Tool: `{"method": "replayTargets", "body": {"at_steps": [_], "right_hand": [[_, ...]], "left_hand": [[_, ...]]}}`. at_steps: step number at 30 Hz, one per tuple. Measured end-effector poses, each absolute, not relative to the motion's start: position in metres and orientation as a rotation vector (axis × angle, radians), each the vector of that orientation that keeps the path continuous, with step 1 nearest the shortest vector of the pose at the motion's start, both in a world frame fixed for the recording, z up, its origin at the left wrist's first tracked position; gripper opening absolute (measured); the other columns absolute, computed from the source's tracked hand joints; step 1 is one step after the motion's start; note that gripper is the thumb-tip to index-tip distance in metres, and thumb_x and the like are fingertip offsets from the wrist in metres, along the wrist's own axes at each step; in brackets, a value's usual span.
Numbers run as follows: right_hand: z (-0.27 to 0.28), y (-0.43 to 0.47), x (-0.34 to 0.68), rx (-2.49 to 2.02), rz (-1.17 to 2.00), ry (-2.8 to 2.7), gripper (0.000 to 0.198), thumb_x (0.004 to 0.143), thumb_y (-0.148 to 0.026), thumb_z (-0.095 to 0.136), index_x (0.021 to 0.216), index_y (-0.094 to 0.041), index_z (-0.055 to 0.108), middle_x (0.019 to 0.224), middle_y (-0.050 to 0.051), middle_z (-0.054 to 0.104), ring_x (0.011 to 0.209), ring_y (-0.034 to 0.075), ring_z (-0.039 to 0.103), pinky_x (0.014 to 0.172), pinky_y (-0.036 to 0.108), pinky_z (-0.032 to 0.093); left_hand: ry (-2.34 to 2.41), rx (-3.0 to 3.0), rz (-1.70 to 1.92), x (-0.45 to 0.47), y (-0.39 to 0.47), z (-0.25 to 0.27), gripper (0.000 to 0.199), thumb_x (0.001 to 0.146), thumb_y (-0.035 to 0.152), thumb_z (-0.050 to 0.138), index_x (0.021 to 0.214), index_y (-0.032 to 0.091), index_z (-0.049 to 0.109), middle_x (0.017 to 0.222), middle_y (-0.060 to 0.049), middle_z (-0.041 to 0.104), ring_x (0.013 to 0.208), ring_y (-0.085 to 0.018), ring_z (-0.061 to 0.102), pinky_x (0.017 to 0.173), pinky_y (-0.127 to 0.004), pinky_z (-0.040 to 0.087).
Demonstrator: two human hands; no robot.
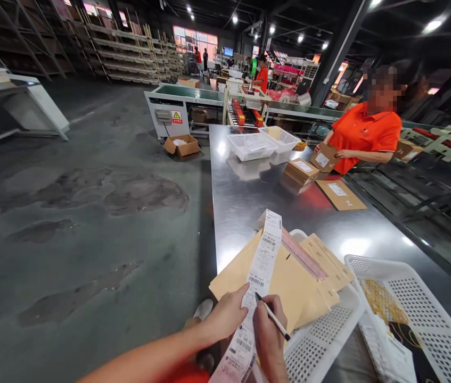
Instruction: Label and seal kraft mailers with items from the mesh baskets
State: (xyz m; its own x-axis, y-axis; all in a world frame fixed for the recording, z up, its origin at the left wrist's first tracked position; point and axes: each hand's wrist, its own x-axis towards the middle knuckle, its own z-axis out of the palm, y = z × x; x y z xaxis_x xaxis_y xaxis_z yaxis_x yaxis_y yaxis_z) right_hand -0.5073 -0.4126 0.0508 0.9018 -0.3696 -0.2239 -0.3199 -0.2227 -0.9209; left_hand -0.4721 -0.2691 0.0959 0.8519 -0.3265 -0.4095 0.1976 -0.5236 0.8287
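- Label strip [265, 255]: long, narrow, white, printed with barcodes and small dark text in repeated blocks. Slight bend along its length; lower part tinted pinkish, runs out of frame at bottom.
- Strip location: upper part lies over the tan envelopes [299, 290], lower part between the two hands.
- Envelopes: flat stack, fanned at the right, plain matte faces. Pinkish band near the upper right edge of the top one, short dark mark beside it. Stack sits over a white perforated basket [317, 340] at the near edge of the counter [241, 207].
- Left hand [225, 315]: index finger extended onto the strip, thumb at it too. Can't make out whether the grip pinches the paper; the other fingers are hidden.
- Right hand [269, 332]: grip closed round the pen [275, 319], side of hand by the strip's right edge.
- Pen: white barrel, black tip and black end, slanted; tip at the strip's right side, contact unclear.
- Second white basket [428, 303] to the right holds yellowish rubber bands [380, 300].
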Motion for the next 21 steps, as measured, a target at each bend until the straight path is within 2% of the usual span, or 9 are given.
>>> {"method": "replayTargets", "body": {"at_steps": [4,10,15,21], "right_hand": [[0.051,-0.414,-0.51,-1.787,-0.04,0.518,0.024,0.079,-0.046,0.057,0.072,-0.023,0.053,0.064,-0.003,0.058,0.066,0.018,0.053,0.062,0.029,0.044],[0.048,-0.417,-0.511,-1.816,-0.148,0.588,0.025,0.082,-0.046,0.057,0.075,-0.023,0.056,0.066,-0.003,0.058,0.066,0.017,0.052,0.06,0.028,0.042],[0.044,-0.417,-0.512,-1.787,-0.093,0.548,0.027,0.08,-0.047,0.059,0.072,-0.022,0.053,0.064,-0.003,0.056,0.065,0.017,0.051,0.059,0.028,0.041],[0.039,-0.42,-0.512,-1.824,-0.13,0.57,0.023,0.081,-0.044,0.057,0.073,-0.023,0.054,0.062,-0.004,0.055,0.063,0.016,0.049,0.057,0.027,0.04]], "left_hand": [[-0.081,2.035,-0.677,-0.472,-0.27,0.096,0.071,0.083,0.005,0.048,0.153,0.008,0.052,0.095,-0.009,0.076,0.074,-0.021,0.067,0.073,-0.029,0.048],[-0.106,2.017,-0.662,-0.472,-0.269,0.094,0.067,0.083,0.003,0.047,0.149,0.01,0.056,0.089,-0.008,0.075,0.072,-0.021,0.066,0.07,-0.029,0.047],[-0.106,2.026,-0.644,-0.472,-0.269,0.092,0.063,0.081,0.003,0.048,0.142,0.013,0.062,0.097,-0.008,0.075,0.075,-0.02,0.066,0.07,-0.028,0.046],[-0.128,2.048,-0.628,-0.471,-0.27,0.093,0.067,0.081,0.003,0.048,0.147,0.01,0.058,0.087,-0.007,0.073,0.077,-0.021,0.065,0.069,-0.027,0.045]]}}
